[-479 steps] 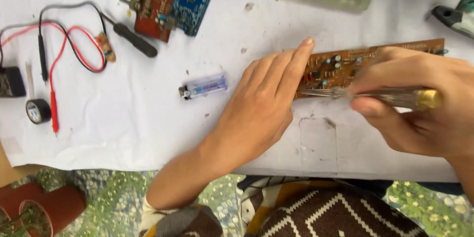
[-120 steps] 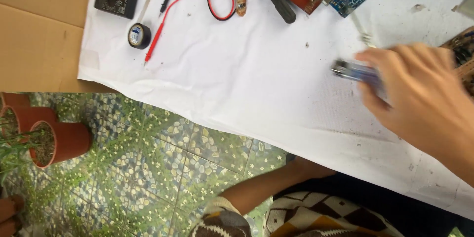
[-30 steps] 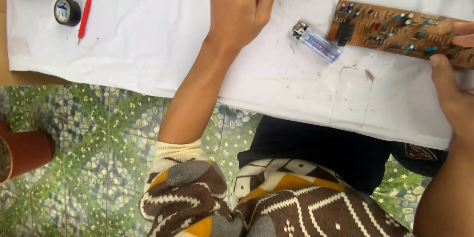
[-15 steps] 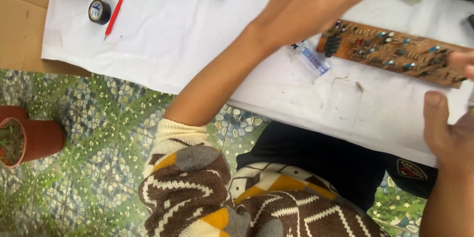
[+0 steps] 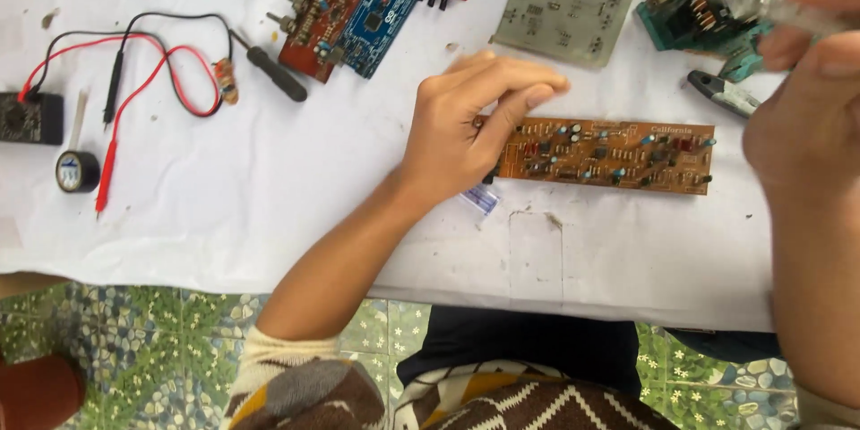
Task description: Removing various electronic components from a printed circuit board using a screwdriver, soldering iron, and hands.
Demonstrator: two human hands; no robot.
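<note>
White cloth [image 5: 269, 206] is seen covering the table, with patterned green floor tiles [image 5: 134, 340] visible below its near edge. At mid-cloth a long, narrow brown circuit board studded with small components [image 5: 618, 157] lies flat. Its left end is pressed by the left hand [image 5: 466, 125], whose fingers are curled loosely over the board edge without closing round anything. A small translucent blue lighter [image 5: 481, 201] is partly hidden under that hand, just beside the board's near left corner. The right hand [image 5: 806, 116] is raised at the right edge, blurred; a clear-handled slender tool [image 5: 788, 9] is pinched between its fingertips. Further back are noted a blue microcontroller board [image 5: 381, 22], a grey-green bare board [image 5: 573, 0], red and black probe leads [image 5: 134, 81] and a roll of black tape [image 5: 77, 171].
</note>
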